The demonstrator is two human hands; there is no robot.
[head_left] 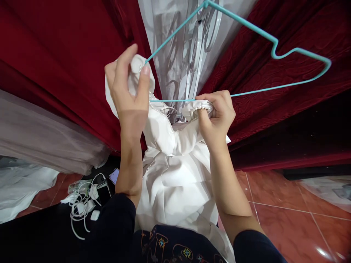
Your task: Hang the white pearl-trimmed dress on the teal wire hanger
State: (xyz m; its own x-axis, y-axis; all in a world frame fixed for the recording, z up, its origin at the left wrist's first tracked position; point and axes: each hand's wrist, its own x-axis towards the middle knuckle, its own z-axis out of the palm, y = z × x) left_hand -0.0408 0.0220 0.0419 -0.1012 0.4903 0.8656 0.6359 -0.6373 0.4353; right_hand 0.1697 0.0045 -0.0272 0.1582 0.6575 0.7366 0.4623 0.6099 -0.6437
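Observation:
A white dress (175,175) with pearl trim along its neckline hangs down in front of me. Its left shoulder part is on a light blue hanger (255,27), whose hook end lies at the top edge of the view. My left hand (126,84) is closed round that white shoulder part and the hanger's left end, thumb against the wire. My right hand (218,113) pinches the other pearl-edged shoulder part, just below the hanger's lower bar. The hanger's right end, with its notch, sticks out bare beyond my right hand.
Dark red curtains (287,84) hang on both sides, with a sheer white curtain (170,36) before a window grille between them. At lower left, white cables (79,208), a phone (113,176) and a small white case (95,215) lie on a black surface. Reddish tiles (290,215) cover the floor.

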